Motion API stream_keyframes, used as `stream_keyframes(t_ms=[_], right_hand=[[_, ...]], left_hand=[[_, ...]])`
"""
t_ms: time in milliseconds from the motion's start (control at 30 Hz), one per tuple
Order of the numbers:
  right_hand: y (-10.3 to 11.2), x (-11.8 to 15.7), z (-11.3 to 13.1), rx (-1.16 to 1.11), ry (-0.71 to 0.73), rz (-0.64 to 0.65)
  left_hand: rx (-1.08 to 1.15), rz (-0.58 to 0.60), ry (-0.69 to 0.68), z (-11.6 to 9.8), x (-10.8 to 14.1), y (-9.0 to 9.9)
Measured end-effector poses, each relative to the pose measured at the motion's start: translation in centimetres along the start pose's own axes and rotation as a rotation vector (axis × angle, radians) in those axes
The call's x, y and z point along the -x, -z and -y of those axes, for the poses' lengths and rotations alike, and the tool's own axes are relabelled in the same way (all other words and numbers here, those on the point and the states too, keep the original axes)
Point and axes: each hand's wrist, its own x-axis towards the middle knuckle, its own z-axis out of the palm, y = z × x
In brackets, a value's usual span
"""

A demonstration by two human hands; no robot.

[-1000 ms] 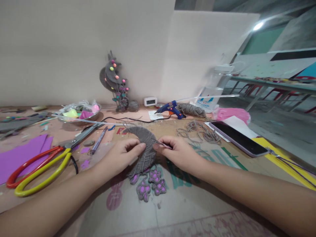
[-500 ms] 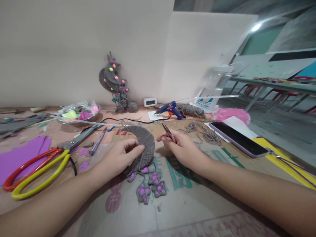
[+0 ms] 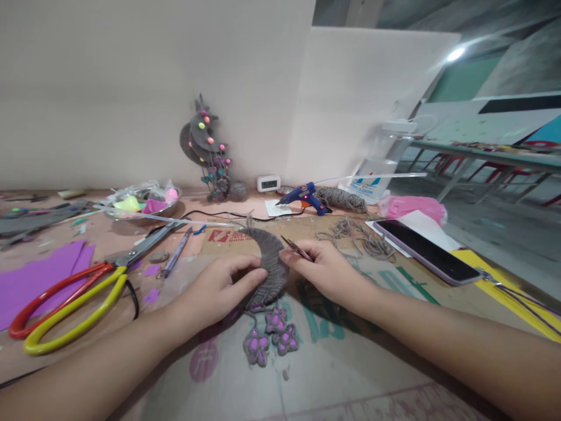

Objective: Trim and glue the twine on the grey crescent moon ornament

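Observation:
A crescent moon wrapped in grey yarn (image 3: 272, 260) stands tilted above the cardboard in the middle. My left hand (image 3: 232, 283) grips its inner curve between thumb and fingers. From its lower end hang several yarn-edged flowers with purple petals (image 3: 276, 320), lying on the cardboard. My right hand (image 3: 322, 263) is closed around a slim pair of tweezers (image 3: 297, 248), their tips pointing up and left. Its fingertips are at the moon's right edge, and whether they press on it I cannot tell.
Large red-and-yellow-handled scissors (image 3: 118, 266), a pen (image 3: 177, 254) and purple sheets (image 3: 48, 280) lie left. Behind stand a blue glue gun (image 3: 307, 197), a small clock (image 3: 268, 183) and a decorated moon piece (image 3: 205, 146). Loose yarn (image 3: 363, 237) and a phone (image 3: 427, 251) lie right.
The crescent moon has shifted right and turned slightly in my left hand. My right hand has come up to its edge, with the tweezers tipped further left.

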Motion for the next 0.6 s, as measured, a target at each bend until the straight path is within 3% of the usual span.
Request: stream_keyframes(t_ms=[233,367,467,600], right_hand=[[0.1,-0.5,-1.3,-0.347,-0.142,0.11],[0.0,-0.5,-1.3,-0.353,-0.085,0.076],[0.0,-0.4,-1.2,-0.313,-0.072,0.064],[0.0,-0.4,-1.1,-0.256,-0.058,0.057]], left_hand=[[-0.013,-0.065,-0.087,-0.3,0.5,-0.2],[0.063,-0.073,-0.026,-0.2,0.4,-0.5],[0.174,-0.166,0.054,0.1,0.3,-0.9],[0.295,-0.246,0.05,0.3,0.2,-1.2]])
